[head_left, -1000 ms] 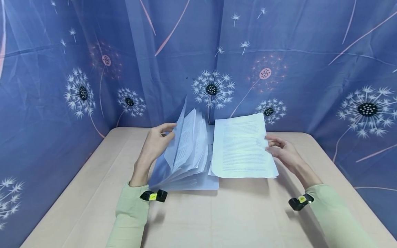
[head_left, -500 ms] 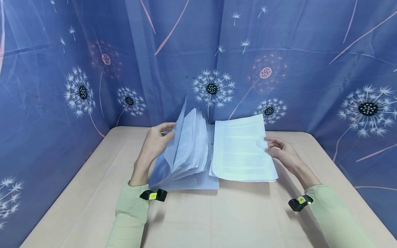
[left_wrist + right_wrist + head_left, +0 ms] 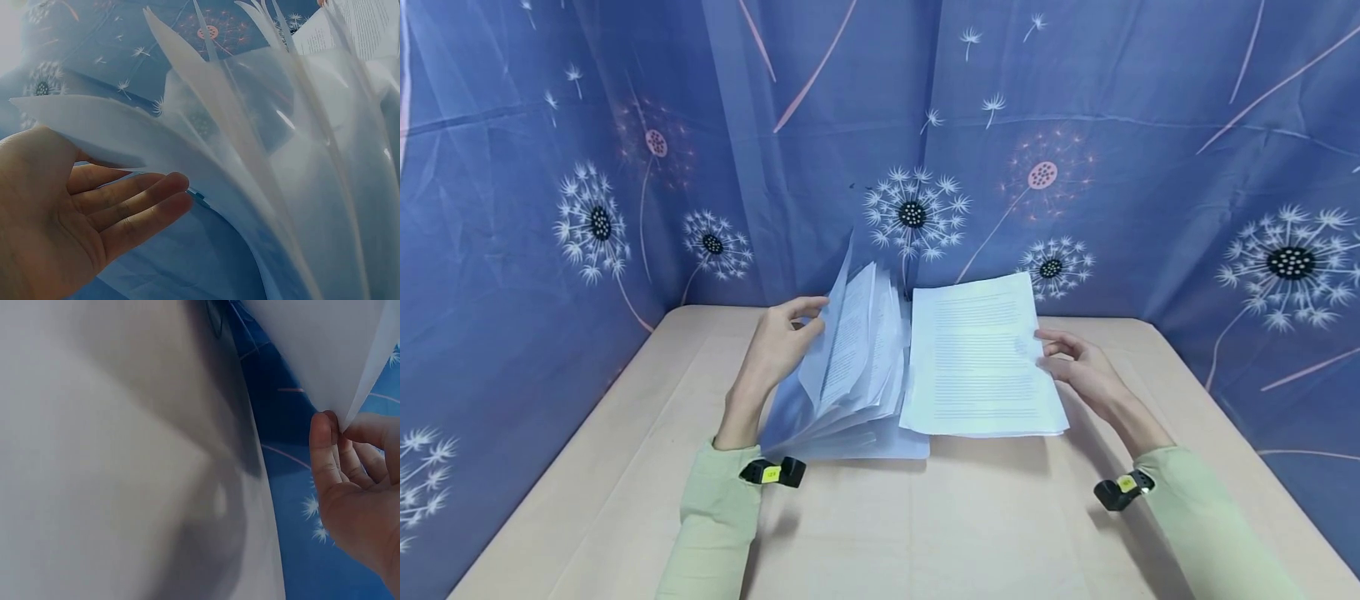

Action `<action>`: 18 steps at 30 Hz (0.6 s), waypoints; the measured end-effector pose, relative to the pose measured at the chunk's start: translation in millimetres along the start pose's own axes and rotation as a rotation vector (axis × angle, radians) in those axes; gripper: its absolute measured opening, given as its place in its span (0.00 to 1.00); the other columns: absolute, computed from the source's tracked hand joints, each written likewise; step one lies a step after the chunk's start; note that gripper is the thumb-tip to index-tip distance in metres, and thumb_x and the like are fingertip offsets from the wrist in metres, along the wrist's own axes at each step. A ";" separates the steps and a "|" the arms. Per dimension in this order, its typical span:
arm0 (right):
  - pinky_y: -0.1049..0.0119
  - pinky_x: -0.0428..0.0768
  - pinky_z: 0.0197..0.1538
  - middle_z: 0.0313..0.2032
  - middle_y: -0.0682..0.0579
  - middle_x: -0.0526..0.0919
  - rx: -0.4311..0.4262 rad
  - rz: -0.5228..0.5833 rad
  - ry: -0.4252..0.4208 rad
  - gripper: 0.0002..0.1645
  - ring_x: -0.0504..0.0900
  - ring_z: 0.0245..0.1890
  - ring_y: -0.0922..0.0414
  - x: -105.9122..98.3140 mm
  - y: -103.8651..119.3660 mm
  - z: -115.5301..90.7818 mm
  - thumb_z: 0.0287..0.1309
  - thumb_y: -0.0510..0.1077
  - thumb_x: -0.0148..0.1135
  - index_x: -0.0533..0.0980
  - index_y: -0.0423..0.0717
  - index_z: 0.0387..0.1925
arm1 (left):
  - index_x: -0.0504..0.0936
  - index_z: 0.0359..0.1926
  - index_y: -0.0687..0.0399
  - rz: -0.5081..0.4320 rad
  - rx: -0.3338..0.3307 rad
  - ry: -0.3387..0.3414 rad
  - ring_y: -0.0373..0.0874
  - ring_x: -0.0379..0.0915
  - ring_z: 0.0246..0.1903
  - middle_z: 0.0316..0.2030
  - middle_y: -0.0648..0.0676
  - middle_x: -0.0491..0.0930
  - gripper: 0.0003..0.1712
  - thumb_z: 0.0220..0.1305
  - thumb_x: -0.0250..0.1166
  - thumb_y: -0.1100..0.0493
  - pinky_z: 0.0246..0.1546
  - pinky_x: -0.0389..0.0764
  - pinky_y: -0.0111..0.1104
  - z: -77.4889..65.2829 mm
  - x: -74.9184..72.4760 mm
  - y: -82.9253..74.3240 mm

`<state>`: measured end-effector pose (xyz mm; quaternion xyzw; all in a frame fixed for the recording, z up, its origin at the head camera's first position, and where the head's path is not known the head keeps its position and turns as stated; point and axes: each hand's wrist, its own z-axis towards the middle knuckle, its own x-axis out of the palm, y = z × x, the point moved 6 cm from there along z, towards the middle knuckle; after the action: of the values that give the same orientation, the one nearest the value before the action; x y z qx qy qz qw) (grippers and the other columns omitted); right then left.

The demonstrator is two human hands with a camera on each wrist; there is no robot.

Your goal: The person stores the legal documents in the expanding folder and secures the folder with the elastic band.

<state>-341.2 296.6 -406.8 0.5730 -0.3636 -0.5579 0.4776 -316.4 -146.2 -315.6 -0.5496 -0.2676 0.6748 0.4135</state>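
A blue display book (image 3: 898, 446) lies open on the table, its clear plastic sleeves (image 3: 300, 137) fanned upward with printed pages inside. My left hand (image 3: 777, 340) pinches one raised leaf at its left edge; in the left wrist view the thumb is hidden behind that leaf (image 3: 106, 125). My right hand (image 3: 1086, 371) pinches the right edge of a few printed sheets (image 3: 981, 367) between thumb and fingers. These sheets are held raised and tilted beside the book, their left edge overlapping it in the head view. In the right wrist view, the paper's corner (image 3: 340, 415) sits between the fingertips.
A beige-covered table (image 3: 985, 525) extends around the book. Blue dandelion-print curtain (image 3: 820, 167) hangs close behind the table and along both sides. Each wrist wears a small black camera (image 3: 772, 472).
My right hand and the printed sheets have shifted slightly left, toward the book. The left hand and the leaf it pinches have stayed nearly still.
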 end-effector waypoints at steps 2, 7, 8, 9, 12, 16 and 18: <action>0.75 0.80 0.38 0.39 0.56 0.75 0.007 0.015 0.003 0.34 0.76 0.36 0.67 2.4 1.9 0.7 0.66 0.33 0.57 0.61 0.32 0.70 | 0.78 0.63 0.41 0.001 0.003 -0.001 0.53 0.79 0.51 0.55 0.53 0.80 0.24 0.68 0.55 0.53 0.31 0.75 0.38 -0.4 0.2 -0.4; 0.74 0.79 0.36 0.39 0.53 0.75 0.018 0.012 0.011 0.35 0.75 0.34 0.67 9.9 6.1 2.5 0.65 0.34 0.58 0.60 0.32 0.71 | 0.79 0.63 0.42 -0.002 0.005 -0.002 0.53 0.79 0.50 0.55 0.53 0.81 0.24 0.68 0.55 0.53 0.31 0.75 0.38 -1.3 0.8 -0.9; 0.74 0.79 0.37 0.39 0.52 0.75 0.017 0.010 0.014 0.35 0.75 0.34 0.67 11.4 6.8 3.0 0.65 0.34 0.58 0.60 0.32 0.71 | 0.79 0.63 0.42 -0.005 0.005 -0.002 0.53 0.79 0.50 0.55 0.53 0.81 0.24 0.68 0.55 0.53 0.30 0.75 0.38 -1.3 1.0 -1.0; 0.74 0.79 0.37 0.40 0.52 0.75 0.017 0.010 0.017 0.35 0.75 0.34 0.67 12.9 7.6 3.4 0.65 0.34 0.58 0.60 0.32 0.71 | 0.79 0.63 0.42 -0.007 0.004 -0.002 0.53 0.80 0.50 0.55 0.53 0.81 0.23 0.68 0.55 0.53 0.30 0.74 0.38 -1.3 1.1 -1.1; 0.73 0.78 0.37 0.41 0.51 0.74 0.019 0.013 0.019 0.35 0.75 0.34 0.67 16.1 9.4 4.7 0.65 0.35 0.59 0.61 0.34 0.71 | 0.79 0.63 0.42 -0.010 0.007 -0.003 0.52 0.79 0.50 0.55 0.53 0.80 0.23 0.68 0.55 0.53 0.30 0.74 0.38 -1.0 1.5 -1.7; 0.74 0.79 0.38 0.41 0.52 0.73 0.019 0.023 0.020 0.35 0.75 0.34 0.67 19.2 11.2 6.4 0.66 0.38 0.60 0.62 0.36 0.71 | 0.79 0.63 0.42 -0.010 0.010 -0.005 0.52 0.79 0.49 0.55 0.53 0.81 0.23 0.68 0.55 0.54 0.32 0.75 0.38 -0.6 1.9 -1.3; 0.74 0.79 0.40 0.41 0.53 0.73 0.006 0.028 0.022 0.35 0.75 0.36 0.67 20.3 13.2 7.2 0.66 0.38 0.60 0.61 0.35 0.72 | 0.79 0.63 0.42 -0.008 0.011 -0.006 0.52 0.79 0.48 0.55 0.53 0.81 0.23 0.68 0.55 0.54 0.33 0.75 0.38 -0.4 1.9 -1.5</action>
<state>-344.5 272.7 -399.6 0.5756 -0.3680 -0.5436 0.4875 -315.7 -143.8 -315.5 -0.5443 -0.2672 0.6763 0.4183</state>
